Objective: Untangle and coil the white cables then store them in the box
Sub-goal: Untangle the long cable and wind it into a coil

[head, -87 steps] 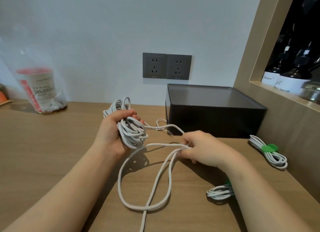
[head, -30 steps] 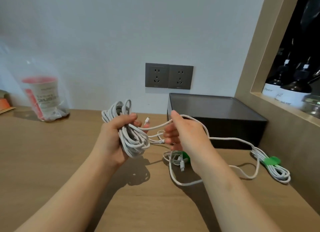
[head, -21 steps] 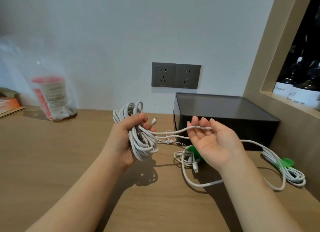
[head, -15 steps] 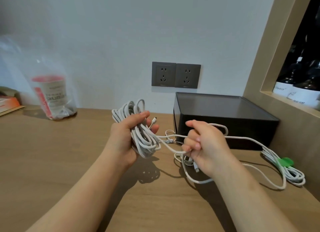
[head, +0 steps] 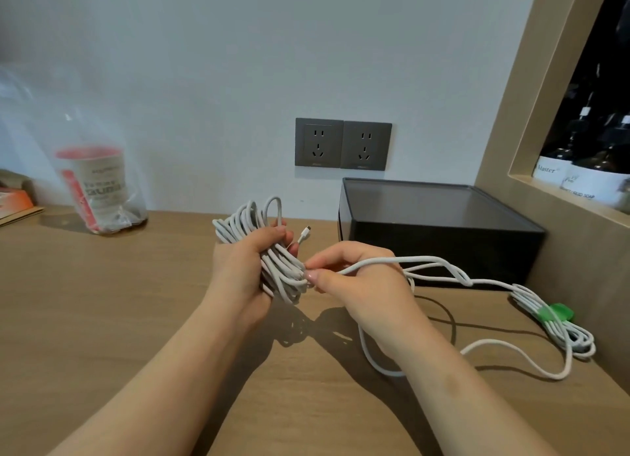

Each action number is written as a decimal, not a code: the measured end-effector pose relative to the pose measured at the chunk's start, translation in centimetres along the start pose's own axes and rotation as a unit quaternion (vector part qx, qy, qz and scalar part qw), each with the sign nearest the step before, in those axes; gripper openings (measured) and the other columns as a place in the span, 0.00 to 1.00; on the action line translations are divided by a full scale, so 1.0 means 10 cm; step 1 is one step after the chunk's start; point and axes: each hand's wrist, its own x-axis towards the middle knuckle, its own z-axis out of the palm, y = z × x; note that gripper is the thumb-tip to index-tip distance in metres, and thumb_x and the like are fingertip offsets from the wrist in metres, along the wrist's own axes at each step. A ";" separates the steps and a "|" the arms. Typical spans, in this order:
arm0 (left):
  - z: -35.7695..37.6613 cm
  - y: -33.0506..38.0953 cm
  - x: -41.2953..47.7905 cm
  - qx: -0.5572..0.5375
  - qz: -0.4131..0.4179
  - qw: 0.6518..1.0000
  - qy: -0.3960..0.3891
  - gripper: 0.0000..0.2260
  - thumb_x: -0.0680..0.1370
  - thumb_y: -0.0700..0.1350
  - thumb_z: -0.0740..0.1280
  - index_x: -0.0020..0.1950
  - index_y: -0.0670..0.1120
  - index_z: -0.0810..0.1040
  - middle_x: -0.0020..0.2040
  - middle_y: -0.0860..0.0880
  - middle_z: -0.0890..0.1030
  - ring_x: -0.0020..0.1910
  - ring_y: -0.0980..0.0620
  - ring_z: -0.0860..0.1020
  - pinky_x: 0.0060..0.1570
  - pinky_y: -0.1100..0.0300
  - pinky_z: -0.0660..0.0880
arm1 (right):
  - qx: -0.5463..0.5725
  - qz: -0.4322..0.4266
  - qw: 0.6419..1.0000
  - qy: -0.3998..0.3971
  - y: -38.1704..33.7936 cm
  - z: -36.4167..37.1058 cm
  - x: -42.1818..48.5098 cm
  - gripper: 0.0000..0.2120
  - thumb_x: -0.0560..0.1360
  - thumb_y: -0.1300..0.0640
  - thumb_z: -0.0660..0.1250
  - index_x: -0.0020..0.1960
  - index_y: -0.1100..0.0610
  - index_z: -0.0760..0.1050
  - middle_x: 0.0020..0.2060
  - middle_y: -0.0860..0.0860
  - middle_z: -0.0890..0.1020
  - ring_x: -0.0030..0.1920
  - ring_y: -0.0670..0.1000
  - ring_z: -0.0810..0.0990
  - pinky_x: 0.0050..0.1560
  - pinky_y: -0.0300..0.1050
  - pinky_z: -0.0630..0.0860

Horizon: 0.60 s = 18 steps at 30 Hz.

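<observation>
In the head view, my left hand (head: 238, 275) holds the coil of white cable (head: 243, 223) above the desk (head: 102, 319). Its fingers (head: 272, 235) are curled around the many loops, and a small plug (head: 305, 233) sticks out just beside them. My right hand (head: 361, 281) is touching the coil, and its thumb and forefinger pinch one loose strand (head: 422, 258) right at the coil's edge. This strand goes over the back of my right hand and runs to the right. There it reaches a second cable bundle (head: 564, 334), which lies on the desk with a green tie (head: 559, 312) around it. More slack lies in a curve on the desk under my right wrist. The black box (head: 443, 244) stands against the wall behind my right hand, under two grey sockets (head: 342, 144). Far left stands a plastic bag (head: 99, 186) with a cup inside.
</observation>
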 end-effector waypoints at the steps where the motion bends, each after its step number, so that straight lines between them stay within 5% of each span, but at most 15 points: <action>1: 0.00 0.00 0.00 0.003 0.002 1.000 -0.004 0.04 0.75 0.33 0.64 0.44 0.38 0.78 0.31 0.46 0.79 0.32 0.52 0.80 0.35 0.62 0.80 | -0.007 -0.002 1.000 0.001 0.00 0.00 0.00 0.10 0.70 0.60 0.72 0.36 0.45 0.80 0.34 0.41 0.82 0.39 0.40 0.79 0.39 0.32 0.77; 5: -0.01 0.01 0.00 0.044 0.010 0.999 -0.025 0.04 0.74 0.32 0.64 0.44 0.37 0.78 0.31 0.45 0.79 0.30 0.52 0.80 0.33 0.61 0.80 | -0.016 0.018 0.999 -0.031 -0.03 -0.02 0.00 0.08 0.71 0.59 0.72 0.37 0.46 0.80 0.34 0.42 0.82 0.38 0.39 0.79 0.39 0.32 0.76; 10: 0.03 0.05 -0.09 0.186 0.041 0.975 -0.113 0.06 0.72 0.27 0.64 0.42 0.36 0.74 0.28 0.44 0.77 0.25 0.51 0.78 0.27 0.61 0.76 | 0.183 0.060 0.981 0.034 -0.08 -0.14 0.02 0.06 0.74 0.55 0.68 0.50 0.47 0.78 0.31 0.45 0.79 0.31 0.42 0.74 0.31 0.38 0.70; 18: 0.05 -0.01 -0.13 0.324 0.048 0.929 -0.172 0.13 0.69 0.26 0.68 0.49 0.39 0.72 0.31 0.46 0.77 0.28 0.50 0.77 0.30 0.58 0.77 | 0.118 0.050 0.988 0.084 -0.05 -0.15 0.03 0.03 0.74 0.57 0.68 0.43 0.51 0.79 0.26 0.47 0.78 0.26 0.43 0.74 0.25 0.34 0.70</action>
